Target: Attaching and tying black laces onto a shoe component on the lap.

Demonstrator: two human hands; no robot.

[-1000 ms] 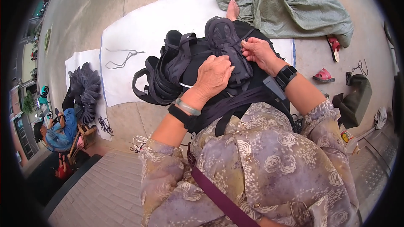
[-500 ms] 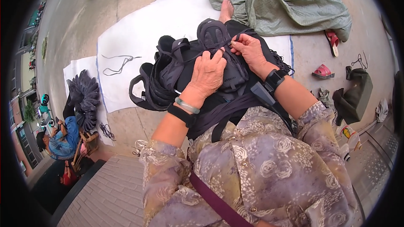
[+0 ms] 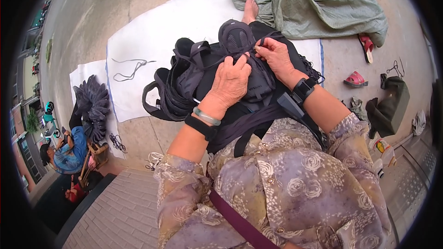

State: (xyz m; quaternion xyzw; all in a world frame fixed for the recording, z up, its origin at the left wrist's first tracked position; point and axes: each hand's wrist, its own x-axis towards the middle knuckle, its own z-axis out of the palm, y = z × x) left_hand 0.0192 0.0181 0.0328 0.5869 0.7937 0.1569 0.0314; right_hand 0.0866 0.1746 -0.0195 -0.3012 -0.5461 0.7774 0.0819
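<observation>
On my lap lies a dark grey shoe upper, its padded opening and mesh lining facing up. My left hand is closed at the upper's lacing edge, thumb and index finger pinching the dark shoelace there. Close by on the right, my right hand pinches the same shoelace between thumb and fingertips. The exact eyelet is hidden by the fingers. Left of my left hand a row of nested dark shoe uppers rests against my leg. A bundle of dark laces lies beyond my right wrist.
A white sheet covers the ground, with a loose lace on it. Grey-green woven cloth lies at the far right near red sandals. At left, a seated person is beside a pile of dark uppers.
Both hands keep their pinch at the shoe upper, with only slight finger movement. The whole view has shifted a little.
</observation>
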